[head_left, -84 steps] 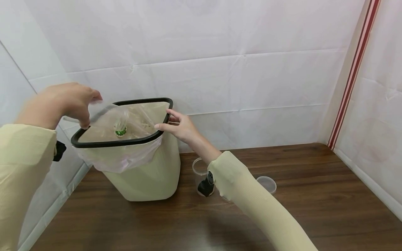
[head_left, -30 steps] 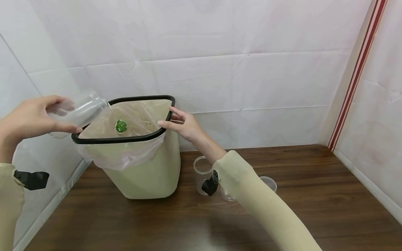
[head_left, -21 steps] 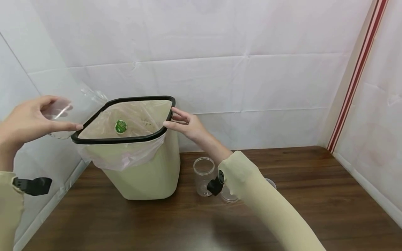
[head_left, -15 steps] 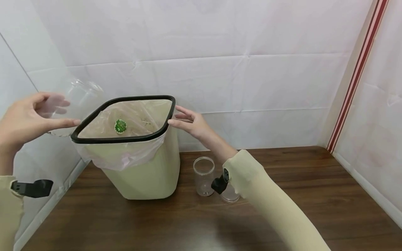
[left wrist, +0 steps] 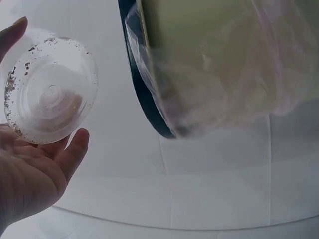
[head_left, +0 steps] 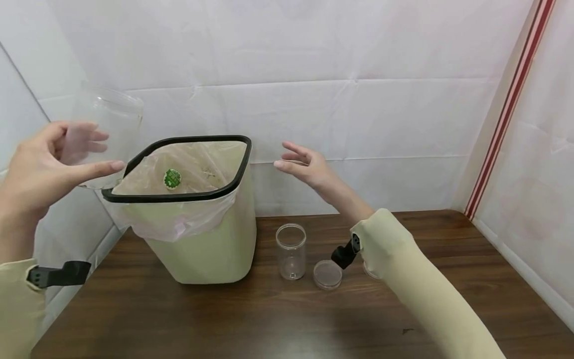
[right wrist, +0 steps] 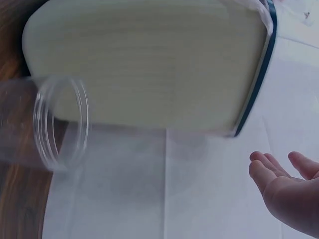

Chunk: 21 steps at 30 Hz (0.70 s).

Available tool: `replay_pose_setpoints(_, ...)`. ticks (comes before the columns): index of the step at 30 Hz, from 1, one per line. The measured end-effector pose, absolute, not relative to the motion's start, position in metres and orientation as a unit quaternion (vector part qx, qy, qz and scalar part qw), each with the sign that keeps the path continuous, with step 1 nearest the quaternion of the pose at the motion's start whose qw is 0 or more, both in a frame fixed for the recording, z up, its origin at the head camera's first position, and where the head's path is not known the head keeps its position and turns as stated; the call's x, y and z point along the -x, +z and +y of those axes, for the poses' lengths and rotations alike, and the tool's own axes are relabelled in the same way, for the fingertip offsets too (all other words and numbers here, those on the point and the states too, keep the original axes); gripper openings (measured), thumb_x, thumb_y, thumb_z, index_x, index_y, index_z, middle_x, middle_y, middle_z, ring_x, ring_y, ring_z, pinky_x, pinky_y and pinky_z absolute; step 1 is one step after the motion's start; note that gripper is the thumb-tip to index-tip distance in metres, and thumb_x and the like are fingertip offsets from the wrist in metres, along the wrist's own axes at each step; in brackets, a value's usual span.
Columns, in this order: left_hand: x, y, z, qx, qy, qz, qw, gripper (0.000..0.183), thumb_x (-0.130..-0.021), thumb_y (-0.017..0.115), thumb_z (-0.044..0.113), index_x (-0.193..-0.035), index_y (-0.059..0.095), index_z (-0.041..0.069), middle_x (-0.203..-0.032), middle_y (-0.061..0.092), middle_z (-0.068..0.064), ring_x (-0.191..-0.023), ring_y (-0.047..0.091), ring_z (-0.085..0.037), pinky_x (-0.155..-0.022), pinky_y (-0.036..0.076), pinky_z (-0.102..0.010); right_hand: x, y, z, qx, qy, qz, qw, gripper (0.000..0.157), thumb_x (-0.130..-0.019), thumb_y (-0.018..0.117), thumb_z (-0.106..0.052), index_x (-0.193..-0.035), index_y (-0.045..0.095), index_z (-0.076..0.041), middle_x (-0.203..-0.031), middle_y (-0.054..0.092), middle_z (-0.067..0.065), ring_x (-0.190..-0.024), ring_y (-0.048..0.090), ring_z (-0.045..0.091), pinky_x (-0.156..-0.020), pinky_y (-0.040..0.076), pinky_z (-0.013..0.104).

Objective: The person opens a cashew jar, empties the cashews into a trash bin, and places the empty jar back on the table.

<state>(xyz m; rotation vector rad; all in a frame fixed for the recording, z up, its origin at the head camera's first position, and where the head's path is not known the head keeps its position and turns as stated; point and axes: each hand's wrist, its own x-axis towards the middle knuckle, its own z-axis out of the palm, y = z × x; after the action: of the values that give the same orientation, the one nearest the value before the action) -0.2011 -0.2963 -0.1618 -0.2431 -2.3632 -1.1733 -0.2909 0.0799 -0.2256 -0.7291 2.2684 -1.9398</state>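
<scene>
My left hand [head_left: 47,172] holds a clear plastic jar [head_left: 120,122] nearly upright beside the left rim of a pale green trash bin [head_left: 208,257]. In the left wrist view the jar's round base [left wrist: 52,89] faces the camera, with brown specks along its edge. My right hand [head_left: 309,167] is in the air right of the bin, fingers loosely bent and holding nothing. A second clear jar [head_left: 291,254] stands open on the wooden table under it. Beside that jar lies a clear round lid [head_left: 327,274].
The bin has a black rim [head_left: 179,197] and a thin pinkish liner [head_left: 179,227]. Inside it is a green round piece [head_left: 172,178]. Another clear round item [head_left: 370,271] lies partly behind the right sleeve. White sheeting [head_left: 314,119] stands behind the table [head_left: 251,324].
The left hand has drawn the jar back from over the bin, turning it from tilted to nearly upright. My right hand has let go of the rim and moved right.
</scene>
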Motion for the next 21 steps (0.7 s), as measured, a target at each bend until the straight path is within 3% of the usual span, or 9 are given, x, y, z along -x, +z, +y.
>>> replay_pose_setpoints(13, 0.193, -0.155, -0.239, 0.186, -0.543, -0.771, 0.277, 0.059, -0.066, 0.072, -0.013, -0.115, 0.053, 0.012, -0.107, 0.061, 0.005, -0.095, 0.059, -0.003, -0.069, 0.044, -0.009, 0.286, -0.216, 0.124, 0.229, -0.604, 0.764, 0.014, 0.064, -0.085, 0.062, -0.027, -0.141, 0.033, -0.018, -0.137, 0.041, 0.008, -0.126, 0.04, 0.021, -0.105, 0.027, 0.041)
replay_pose_setpoints(21, 0.199, -0.161, -0.196, 0.203, -0.524, -0.785, 0.259, 0.058, -0.068, 0.076, -0.002, -0.117, 0.051, 0.013, -0.11, 0.059, 0.002, -0.097, 0.057, -0.006, -0.073, 0.044, -0.011, 0.288, -0.218, 0.156, 0.211, -0.6, 0.772, 0.003, 0.064, -0.086, 0.062, -0.028, -0.141, 0.033, -0.018, -0.137, 0.04, 0.009, -0.127, 0.038, 0.022, -0.105, 0.025, 0.042)
